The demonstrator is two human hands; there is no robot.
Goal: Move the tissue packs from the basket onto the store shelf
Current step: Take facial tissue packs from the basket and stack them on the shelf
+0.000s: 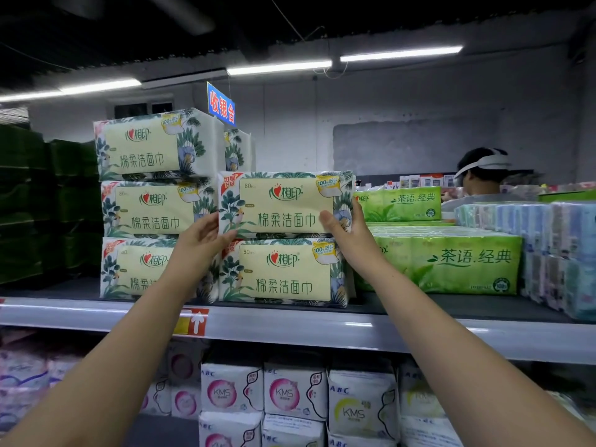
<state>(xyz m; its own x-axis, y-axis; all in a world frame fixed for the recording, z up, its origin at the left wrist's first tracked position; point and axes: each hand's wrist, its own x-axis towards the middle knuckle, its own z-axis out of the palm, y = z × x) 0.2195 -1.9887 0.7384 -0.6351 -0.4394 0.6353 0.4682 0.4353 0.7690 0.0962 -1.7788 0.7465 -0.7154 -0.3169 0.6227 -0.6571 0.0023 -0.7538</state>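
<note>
You clasp the tissue pack (285, 203) by its short ends, left hand (201, 233) and right hand (346, 227) curled round soft, probably light, slick wrapping.

Above the upper tissue pack (285, 204) the air is open, up to the top of the three-high stack (151, 208), which stands against its left end and walls off that side. Directly under it lies another pack (283, 272), with no gap between. To its right the front green pack (445, 262) sits lower, leaving room over it; the rear green pack (400, 201) rises nearly as high. In front of it, past the shelf (322, 327) edge, the aisle is open.
</note>
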